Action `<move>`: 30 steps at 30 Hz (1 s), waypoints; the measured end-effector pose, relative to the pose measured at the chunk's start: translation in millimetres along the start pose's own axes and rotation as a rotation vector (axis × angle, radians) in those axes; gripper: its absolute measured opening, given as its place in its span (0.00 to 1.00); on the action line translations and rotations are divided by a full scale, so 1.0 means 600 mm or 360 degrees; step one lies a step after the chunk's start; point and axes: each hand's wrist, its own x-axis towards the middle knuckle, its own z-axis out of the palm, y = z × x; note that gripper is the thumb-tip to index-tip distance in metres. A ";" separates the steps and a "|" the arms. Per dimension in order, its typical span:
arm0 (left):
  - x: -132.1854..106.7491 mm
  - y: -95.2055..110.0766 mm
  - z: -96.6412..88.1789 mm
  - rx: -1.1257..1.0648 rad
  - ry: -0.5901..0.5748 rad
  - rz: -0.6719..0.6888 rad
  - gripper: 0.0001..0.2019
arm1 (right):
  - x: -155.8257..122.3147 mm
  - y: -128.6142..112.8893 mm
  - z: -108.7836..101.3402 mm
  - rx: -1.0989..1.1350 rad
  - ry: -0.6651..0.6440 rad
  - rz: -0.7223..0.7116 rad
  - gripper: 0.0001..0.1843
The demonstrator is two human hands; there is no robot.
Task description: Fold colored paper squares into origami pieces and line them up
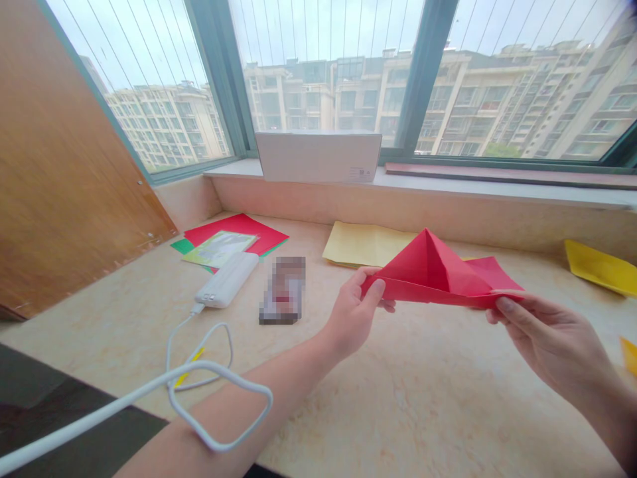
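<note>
Brown wood (64, 166) rose at ten o'clock. A white cable (99, 413) looped between seven and eight, plugged into a white power bank (229, 282) at eight. Red sheet (269, 236), partly covered, lay at nine; a pixelated object (282, 292) lay at seven, and a white box (318, 157) stood at twelve on the sill. At five, the left hand (354, 312) pinched, thumb on top, the left end of a folded red paper (430, 269) held between three and four, its peak pointing to twelve. The right hand (557, 332), at four, pinched the right end, fingers curled beneath. Yellow paper (602, 269) lay at three.
</note>
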 end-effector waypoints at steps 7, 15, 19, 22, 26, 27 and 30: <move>0.003 0.002 -0.004 0.0044 -0.0023 0.0039 0.12 | 0.002 0.001 -0.003 0.0378 -0.0092 0.0258 0.15; 0.004 0.008 -0.017 0.0667 -0.0003 0.0118 0.11 | 0.000 -0.001 0.007 0.0323 -0.0165 0.0132 0.11; 0.000 0.000 -0.026 0.1005 0.0010 0.0319 0.24 | 0.000 0.004 0.010 0.0115 -0.0205 0.0063 0.12; -0.001 0.002 -0.033 0.1484 -0.0249 0.0573 0.31 | -0.002 0.002 0.013 -0.0009 -0.0235 0.0038 0.13; 0.001 0.014 -0.041 0.2063 -0.0475 0.0758 0.30 | -0.007 -0.008 0.022 -0.0029 -0.0233 0.0014 0.14; 0.002 0.017 -0.042 0.2124 -0.0483 0.0779 0.30 | -0.008 -0.010 0.024 -0.0021 -0.0230 0.0007 0.14; 0.005 0.024 -0.043 0.2220 -0.0497 0.0827 0.29 | -0.013 -0.013 0.032 0.0000 -0.0223 -0.0015 0.15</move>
